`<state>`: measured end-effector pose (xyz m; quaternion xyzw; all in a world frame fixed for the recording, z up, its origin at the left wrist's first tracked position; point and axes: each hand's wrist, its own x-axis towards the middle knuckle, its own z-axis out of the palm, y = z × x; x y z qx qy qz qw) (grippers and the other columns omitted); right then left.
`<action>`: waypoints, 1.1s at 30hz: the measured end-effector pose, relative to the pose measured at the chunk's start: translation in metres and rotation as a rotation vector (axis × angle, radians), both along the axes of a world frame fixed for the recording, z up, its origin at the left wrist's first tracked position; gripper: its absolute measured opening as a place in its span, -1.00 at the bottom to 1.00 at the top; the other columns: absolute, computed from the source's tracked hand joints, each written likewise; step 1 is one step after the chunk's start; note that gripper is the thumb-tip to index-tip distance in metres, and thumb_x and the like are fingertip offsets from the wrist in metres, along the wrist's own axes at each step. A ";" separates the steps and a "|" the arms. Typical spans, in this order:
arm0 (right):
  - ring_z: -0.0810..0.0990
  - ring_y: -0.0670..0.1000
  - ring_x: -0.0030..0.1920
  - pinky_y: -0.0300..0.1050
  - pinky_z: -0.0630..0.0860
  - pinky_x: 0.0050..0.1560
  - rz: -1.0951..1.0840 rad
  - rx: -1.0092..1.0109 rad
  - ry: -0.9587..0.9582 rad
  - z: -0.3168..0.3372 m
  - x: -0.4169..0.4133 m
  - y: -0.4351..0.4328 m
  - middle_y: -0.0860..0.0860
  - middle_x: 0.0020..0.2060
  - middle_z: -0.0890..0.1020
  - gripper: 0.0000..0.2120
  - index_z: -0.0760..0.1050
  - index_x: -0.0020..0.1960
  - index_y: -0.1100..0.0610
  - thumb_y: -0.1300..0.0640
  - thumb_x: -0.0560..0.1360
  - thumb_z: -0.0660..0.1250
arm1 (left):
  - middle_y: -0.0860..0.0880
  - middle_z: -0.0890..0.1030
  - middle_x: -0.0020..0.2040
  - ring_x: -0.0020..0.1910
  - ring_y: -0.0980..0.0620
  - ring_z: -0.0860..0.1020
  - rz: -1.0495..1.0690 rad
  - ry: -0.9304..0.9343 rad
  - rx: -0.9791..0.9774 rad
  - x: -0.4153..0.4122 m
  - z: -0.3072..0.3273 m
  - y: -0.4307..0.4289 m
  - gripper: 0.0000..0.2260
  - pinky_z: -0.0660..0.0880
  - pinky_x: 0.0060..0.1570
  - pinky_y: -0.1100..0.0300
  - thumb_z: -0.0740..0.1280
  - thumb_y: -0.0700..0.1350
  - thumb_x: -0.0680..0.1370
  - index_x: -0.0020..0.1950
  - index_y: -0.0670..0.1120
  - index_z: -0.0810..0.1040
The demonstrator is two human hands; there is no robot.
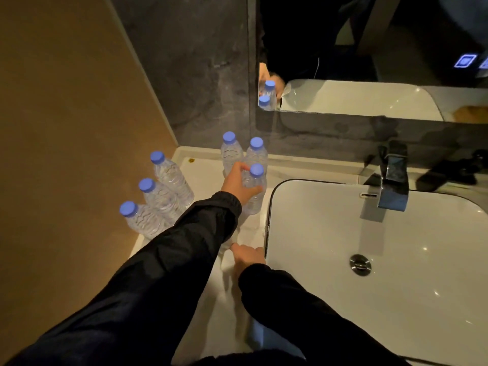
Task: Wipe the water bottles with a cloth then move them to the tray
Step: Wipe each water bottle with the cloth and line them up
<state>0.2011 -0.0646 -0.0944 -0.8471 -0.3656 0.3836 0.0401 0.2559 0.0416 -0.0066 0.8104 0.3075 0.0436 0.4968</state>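
Observation:
Several clear water bottles with blue caps stand on the white surface left of the sink. My left hand [239, 184] is wrapped around the nearest bottle [255, 196] of a back group; two more bottles [231, 153] [257, 154] stand upright just behind it. Three other bottles [173, 175] [161, 198] [144, 220] stand in a row along the left edge of a white tray [203, 167] with a raised rim. My right hand [248, 256] presses down on a crumpled white cloth [228, 283] lying beside the sink, fingers curled into it.
A white basin [369, 233] with a metal drain fills the right side, with a dark faucet [392, 178] behind it. A tan wall closes off the left, dark stone the back. A mirror [369, 62] above reflects two bottles and a hand.

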 end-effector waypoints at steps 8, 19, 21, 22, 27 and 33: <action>0.43 0.21 0.25 0.11 0.23 0.29 0.021 -0.021 -0.023 0.001 -0.002 0.005 0.16 0.22 0.48 -0.54 0.23 0.33 0.12 0.20 0.46 0.25 | -0.13 0.39 0.27 0.19 -0.08 0.44 0.025 0.054 -0.029 -0.017 0.006 0.013 -0.44 0.39 0.30 0.01 0.39 -0.17 0.46 0.42 -0.01 0.30; 0.44 0.21 0.22 0.11 0.25 0.27 0.000 -0.031 -0.052 0.001 -0.008 0.006 0.16 0.20 0.48 -0.54 0.22 0.35 0.11 0.17 0.47 0.20 | -0.11 0.55 -0.10 -0.17 -0.05 0.49 0.377 -0.063 -0.213 -0.033 0.003 0.014 -0.91 0.47 -0.02 0.12 0.35 -0.19 0.45 -0.11 -0.05 0.46; 0.43 0.22 0.22 0.12 0.26 0.27 0.007 -0.002 -0.064 0.000 -0.010 0.005 0.17 0.22 0.46 -0.47 0.13 0.42 0.06 0.17 0.48 0.18 | -0.17 0.55 -0.07 -0.10 -0.14 0.55 0.573 -0.099 -0.352 -0.044 0.005 0.025 -0.88 0.57 -0.05 0.00 0.33 -0.16 0.46 -0.02 -0.14 0.53; 0.43 0.22 0.22 0.12 0.26 0.27 0.017 0.013 -0.069 -0.001 -0.011 0.006 0.18 0.23 0.45 -0.41 0.07 0.45 0.02 0.17 0.48 0.19 | -0.18 0.56 -0.05 -0.04 -0.18 0.56 0.669 -0.133 -0.437 -0.054 0.007 0.029 -0.86 0.60 -0.13 -0.03 0.33 -0.15 0.47 0.00 -0.15 0.55; 0.35 0.24 0.28 0.10 0.25 0.29 0.100 0.071 -0.093 -0.004 -0.016 0.019 0.19 0.35 0.29 -0.37 0.02 0.48 -0.08 0.10 0.49 0.22 | -0.20 0.61 -0.05 -0.01 -0.21 0.61 0.848 -0.347 -0.583 -0.137 0.031 0.035 -0.86 0.63 -0.17 -0.06 0.26 -0.22 0.51 0.00 -0.19 0.57; 0.34 0.17 0.28 0.02 0.25 0.27 0.045 -0.018 -0.102 -0.013 -0.016 0.033 0.12 0.27 0.36 -0.58 0.36 0.29 0.03 -0.09 0.48 0.25 | -0.21 0.59 0.00 -0.11 -0.17 0.61 1.038 -0.428 -0.732 -0.238 0.021 0.016 -0.68 0.63 -0.23 -0.10 0.25 -0.02 0.52 0.15 -0.21 0.50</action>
